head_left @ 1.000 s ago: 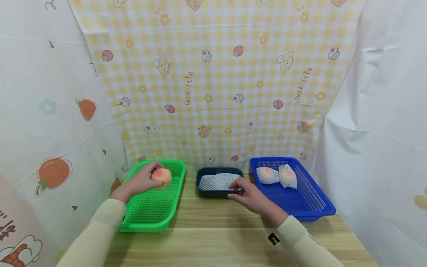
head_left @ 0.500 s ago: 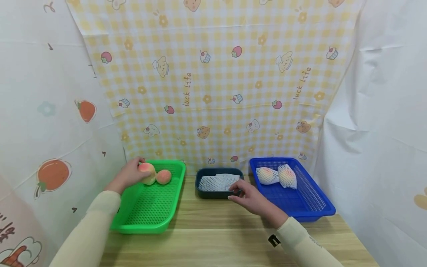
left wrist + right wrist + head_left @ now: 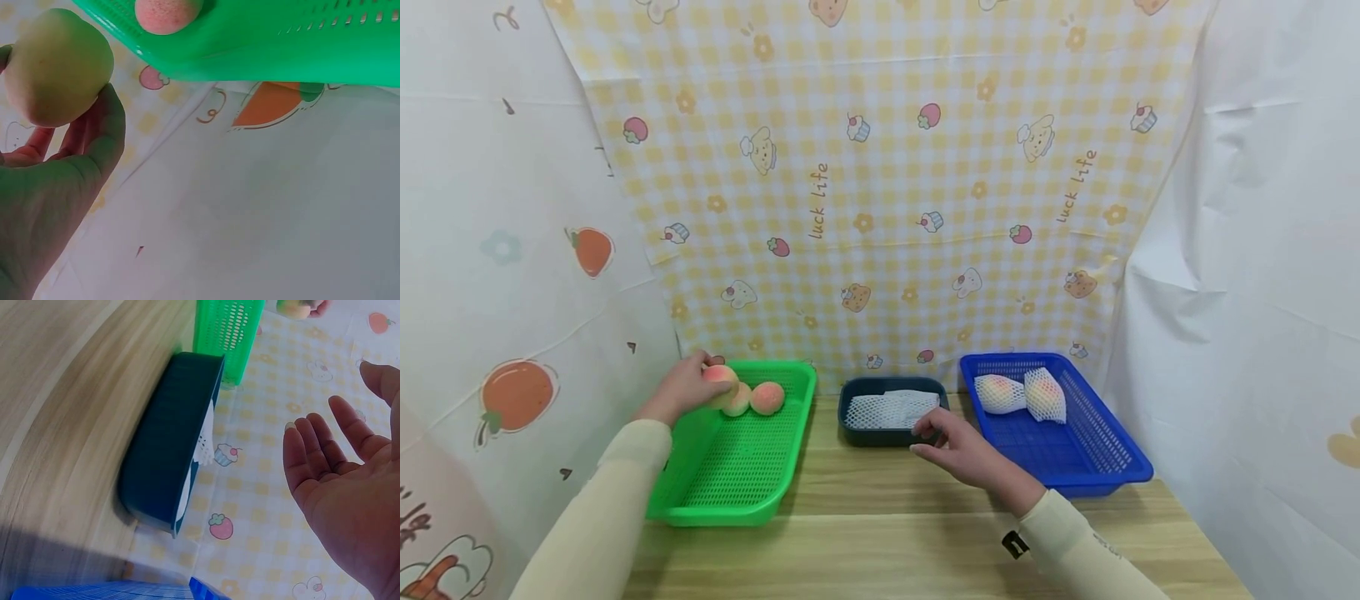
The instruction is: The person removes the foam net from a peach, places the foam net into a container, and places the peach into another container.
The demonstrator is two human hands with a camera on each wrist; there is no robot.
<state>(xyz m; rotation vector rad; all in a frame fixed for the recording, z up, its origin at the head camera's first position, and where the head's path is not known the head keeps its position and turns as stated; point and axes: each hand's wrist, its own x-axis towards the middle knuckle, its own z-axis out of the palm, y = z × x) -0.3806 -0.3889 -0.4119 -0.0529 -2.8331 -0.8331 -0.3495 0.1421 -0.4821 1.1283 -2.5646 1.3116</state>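
My left hand (image 3: pixel 681 387) grips a peach (image 3: pixel 59 69) between thumb and fingers over the back left corner of the green basket (image 3: pixel 737 467). Just right of it, a yellowish peach (image 3: pixel 738 401) and a pinker peach (image 3: pixel 767 398) lie side by side in that basket. My right hand (image 3: pixel 962 450) hovers at the front right of a dark rectangular container (image 3: pixel 857 436), its fingers loosely bent and holding nothing. White foam net sleeves (image 3: pixel 887 410) lie in this container. In the right wrist view the palm of the right hand (image 3: pixel 350 487) shows bare.
A blue basket (image 3: pixel 1037 462) stands at the right, with two peaches in white foam nets (image 3: pixel 1000 394) at its back. All containers rest on a wooden table (image 3: pixel 850 550). A checked cloth (image 3: pixel 887 183) hangs behind, and white cloths hang at both sides.
My left hand has moved left with a peach in its grip, away from the pinker peach. A yellowish peach in the green basket has come into view. The right hand has barely moved.
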